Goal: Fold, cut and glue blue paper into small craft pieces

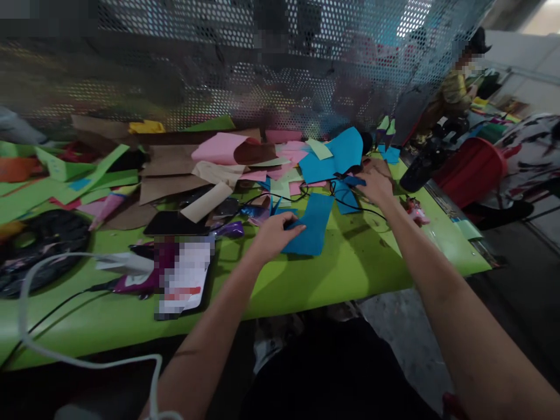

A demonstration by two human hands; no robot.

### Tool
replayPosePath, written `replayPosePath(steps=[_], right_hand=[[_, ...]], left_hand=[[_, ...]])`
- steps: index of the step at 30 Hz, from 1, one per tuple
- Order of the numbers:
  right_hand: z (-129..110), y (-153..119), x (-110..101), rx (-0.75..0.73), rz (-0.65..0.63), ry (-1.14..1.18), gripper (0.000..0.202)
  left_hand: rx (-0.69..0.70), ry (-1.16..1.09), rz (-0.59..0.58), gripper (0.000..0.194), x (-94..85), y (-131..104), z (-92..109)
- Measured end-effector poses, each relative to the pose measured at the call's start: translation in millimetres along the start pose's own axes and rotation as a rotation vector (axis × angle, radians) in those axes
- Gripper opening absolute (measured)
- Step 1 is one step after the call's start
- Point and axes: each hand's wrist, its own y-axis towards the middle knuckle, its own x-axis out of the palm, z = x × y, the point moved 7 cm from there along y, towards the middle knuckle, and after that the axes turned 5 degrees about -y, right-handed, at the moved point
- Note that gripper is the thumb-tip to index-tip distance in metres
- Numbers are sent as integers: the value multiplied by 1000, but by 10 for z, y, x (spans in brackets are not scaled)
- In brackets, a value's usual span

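My left hand [280,233] is closed on the edge of a blue sheet [315,224], which looks like felt or paper and lies low over the green table. Its thumb and fingertips pinch the sheet's left side. Farther right, my right hand [375,182] reaches into the heap with its fingers stretched out. They touch or hover over a small dark-blue piece [353,181]; which of the two I cannot tell. Behind it a larger blue sheet [335,156] curls up, with a pale green strip [319,149] on top. A black cable [365,209] runs below my right hand.
Pink sheets [221,147], brown sheets [168,166] and green strips [98,175] are heaped along the perforated metal panel [280,81]. A phone [188,277], a purple glue gun [144,277] and a black round tray [48,248] lie left. A person [457,87] sits far right beyond a red chair [472,172].
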Motion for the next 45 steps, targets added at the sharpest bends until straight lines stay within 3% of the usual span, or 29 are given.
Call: replayPosePath(steps=[4,7,10,13,20,24,25,27,30,32,35,38,41,45], right_hand=[[-386,-220,-171,-148,66,197,40],[-794,-436,-202,-326,-13,709,37],[-990,-534,-150,-293,-52,903,40],[-898,-497,-143,-151,32,1076,42],[-219,-312,-24,266,289,1378,30],[-118,-287,185,327,59,1267,26],[-96,-306,195,325,35,1189,31],[-42,-365,107,305,115,1020,34],[-128,-483,-88,204,236,904,31],[-346,-545,-117,89,143,1004,36],[-755,-662,-69,-63,-95,1166,41],[-980,-788,-38,-116,-162,1234,52],[-962,-838,21,-43,-137,1245,49],[-795,-800,79,68,-40,1380,58]], left_hand=[[-29,-182,94,29,37,66,-60],[-18,-217,103,30,101,84,-67],[1,-298,99,32,134,58,-67],[-33,-405,98,33,127,7,-120],[-171,-612,169,39,78,-36,-319],[-206,-704,160,46,100,-41,-367],[-212,-709,157,46,101,-46,-376],[-218,-705,156,47,95,-57,-392],[-216,-695,139,49,97,-63,-389],[-208,-683,113,50,116,-59,-368],[-191,-650,68,47,175,-56,-325],[-123,-558,45,44,226,-66,-257],[-40,-505,53,50,221,-91,-197],[85,-459,-68,95,243,-174,-77]])
